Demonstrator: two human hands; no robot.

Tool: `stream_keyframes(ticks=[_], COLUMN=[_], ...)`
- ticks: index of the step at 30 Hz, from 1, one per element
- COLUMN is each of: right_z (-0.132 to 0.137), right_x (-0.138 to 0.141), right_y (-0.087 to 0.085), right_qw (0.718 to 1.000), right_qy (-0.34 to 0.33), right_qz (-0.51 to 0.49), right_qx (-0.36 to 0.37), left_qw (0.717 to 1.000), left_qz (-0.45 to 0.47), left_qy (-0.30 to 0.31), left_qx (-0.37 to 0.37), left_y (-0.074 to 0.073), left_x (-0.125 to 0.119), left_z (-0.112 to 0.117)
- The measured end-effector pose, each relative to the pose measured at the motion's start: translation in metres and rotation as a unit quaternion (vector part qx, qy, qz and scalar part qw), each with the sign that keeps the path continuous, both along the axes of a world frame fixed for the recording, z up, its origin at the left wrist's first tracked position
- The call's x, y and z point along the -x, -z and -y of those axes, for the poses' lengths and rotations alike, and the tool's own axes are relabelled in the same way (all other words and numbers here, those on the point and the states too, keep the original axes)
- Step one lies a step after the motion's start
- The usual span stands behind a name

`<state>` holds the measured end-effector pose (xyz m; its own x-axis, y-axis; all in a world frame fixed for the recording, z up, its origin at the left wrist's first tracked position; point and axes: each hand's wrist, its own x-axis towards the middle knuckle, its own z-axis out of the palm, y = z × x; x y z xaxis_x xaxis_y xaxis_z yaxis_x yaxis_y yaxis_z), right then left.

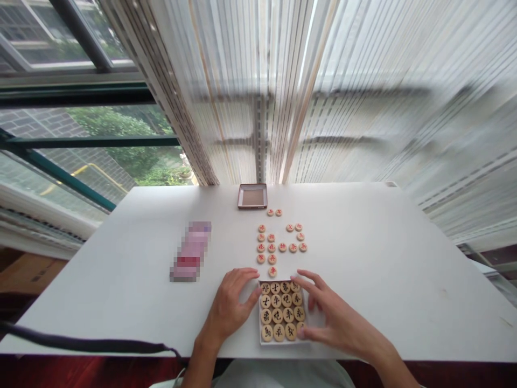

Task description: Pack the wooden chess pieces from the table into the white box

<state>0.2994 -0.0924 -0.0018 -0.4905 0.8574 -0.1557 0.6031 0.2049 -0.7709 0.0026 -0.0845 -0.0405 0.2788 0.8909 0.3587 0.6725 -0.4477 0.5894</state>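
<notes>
A small white box (262, 338) near the table's front edge holds several round wooden chess pieces with black characters (277, 314) laid in rows. My left hand (231, 303) rests against the box's left side, fingers curled with the tips touching its rim. My right hand (332, 314) cups the box's right side, fingers spread, thumb by the lower right corner. Neither hand lifts a piece. Beyond the box, several wooden pieces with red characters (271, 247) lie loose on the table.
The white table (383, 269) stands before a window with striped curtains. A square brown lid or tray (252, 196) lies at the far edge. A blurred pink object (191, 251) lies to the left. A dark cable (81, 343) crosses the front left edge.
</notes>
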Motion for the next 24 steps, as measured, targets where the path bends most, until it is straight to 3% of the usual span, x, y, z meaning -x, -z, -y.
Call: stream_keyframes(ticks=[5,10,16,24], right_z=[-0.042,-0.093,-0.122,-0.127], right_x=[-0.004,0.012,0.033,0.037], right_y=[0.001,-0.009,-0.006,0.002], right_qw=[0.986,0.963,0.950,0.951], right_qy=[0.045,-0.023,-0.080,-0.070], right_qz=[0.002,0.042,0.096,0.099], right_qx=[-0.160,-0.264,-0.285,-0.283], left_qw=[1.000,1.000,1.000,1.000], left_qz=[-0.022,-0.011,0.010,0.017], left_qy=[0.016,0.012,0.004,0.001], left_qx=[-0.013,-0.016,-0.003,-0.002], left_y=[0.004,0.004,0.003,0.000], left_x=[-0.003,-0.002,-0.003,-0.004], left_z=[0.004,0.003,0.004,0.003])
